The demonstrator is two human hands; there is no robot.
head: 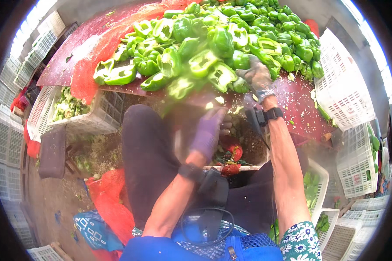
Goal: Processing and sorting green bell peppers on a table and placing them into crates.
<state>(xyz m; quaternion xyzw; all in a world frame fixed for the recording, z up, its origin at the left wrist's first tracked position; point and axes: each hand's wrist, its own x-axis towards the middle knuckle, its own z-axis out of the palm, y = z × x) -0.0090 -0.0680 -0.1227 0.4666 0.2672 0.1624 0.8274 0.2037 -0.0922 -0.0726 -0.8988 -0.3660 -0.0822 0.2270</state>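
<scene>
A large heap of green bell peppers (220,40), some whole and some cut open with pale insides showing, covers a dark red table (294,98). At the heap's near right edge my right hand (256,75), in a dirty glove, touches the peppers; whether its fingers grip one is unclear. My left hand (209,129), in a purple knit glove, is blurred above my lap, below the table edge; what its fingers hold cannot be made out. Pale pepper scraps (219,99) and seeds lie between the hands. Under the hands, a container holds red netting (232,155).
A white plastic crate (99,112) with green scraps stands left under the table. Orange mesh netting (93,65) lies along the table's left part. White crates (343,81) stand at the right, and another crate (323,182) with peppers stands beside my right leg. A dark stool (52,153) is at left.
</scene>
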